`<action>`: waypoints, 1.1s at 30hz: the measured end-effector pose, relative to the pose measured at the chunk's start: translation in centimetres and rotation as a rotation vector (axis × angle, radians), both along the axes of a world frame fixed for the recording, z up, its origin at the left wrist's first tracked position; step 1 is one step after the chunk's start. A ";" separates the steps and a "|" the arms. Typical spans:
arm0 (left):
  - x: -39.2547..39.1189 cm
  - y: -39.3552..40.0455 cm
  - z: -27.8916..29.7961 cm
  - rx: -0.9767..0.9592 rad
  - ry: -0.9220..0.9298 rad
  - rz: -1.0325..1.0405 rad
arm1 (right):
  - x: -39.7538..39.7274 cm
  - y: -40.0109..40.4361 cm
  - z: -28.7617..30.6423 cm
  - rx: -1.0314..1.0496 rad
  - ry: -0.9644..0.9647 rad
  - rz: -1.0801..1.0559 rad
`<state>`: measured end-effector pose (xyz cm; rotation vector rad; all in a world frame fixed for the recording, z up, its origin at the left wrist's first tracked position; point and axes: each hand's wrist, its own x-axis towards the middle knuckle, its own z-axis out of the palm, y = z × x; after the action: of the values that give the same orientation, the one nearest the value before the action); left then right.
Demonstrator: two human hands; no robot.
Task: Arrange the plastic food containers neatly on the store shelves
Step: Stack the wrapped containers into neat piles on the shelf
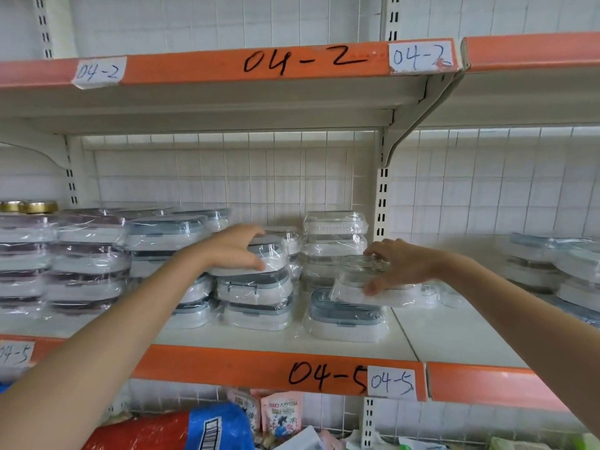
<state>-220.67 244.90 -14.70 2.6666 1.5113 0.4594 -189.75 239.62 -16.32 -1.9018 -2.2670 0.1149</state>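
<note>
On the 04-5 shelf (259, 341), a left hand (235, 246) clasps the top wrapped container (259, 258) of a stack while the right hand (401, 266) pinches a tilted clear container (357, 277) over a grey-lidded one (344, 315); slick film could let either slip and topple neighbours.

Upper shelf front edge (227, 68): "04-2" handwritten, repeated on two paper labels (420, 56). Lower shelf front edge (227, 365): "04-5" handwritten, repeated on two paper tags (391, 383).
</note>
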 end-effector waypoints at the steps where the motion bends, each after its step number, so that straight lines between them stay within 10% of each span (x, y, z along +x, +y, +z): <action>1: 0.9 -0.7 -0.3 0.058 -0.021 -0.057 | 0.2 -0.2 0.1 0.002 -0.001 -0.007; 5: 6.0 -3.0 -2.3 0.201 0.001 -0.287 | 2.1 -1.1 0.2 0.042 -0.028 -0.063; 12: 12.0 -2.4 -5.7 -0.117 0.258 -0.280 | 5.6 -4.0 -1.2 0.208 -0.032 -0.142; 33: 12.5 -1.5 -7.0 -0.067 0.049 -0.305 | 8.9 -4.0 -3.9 0.355 -0.187 -0.320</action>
<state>-208.15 243.44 -21.67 2.8035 1.0788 0.3203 -180.87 235.63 -20.20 -2.1066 -1.8872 -0.4919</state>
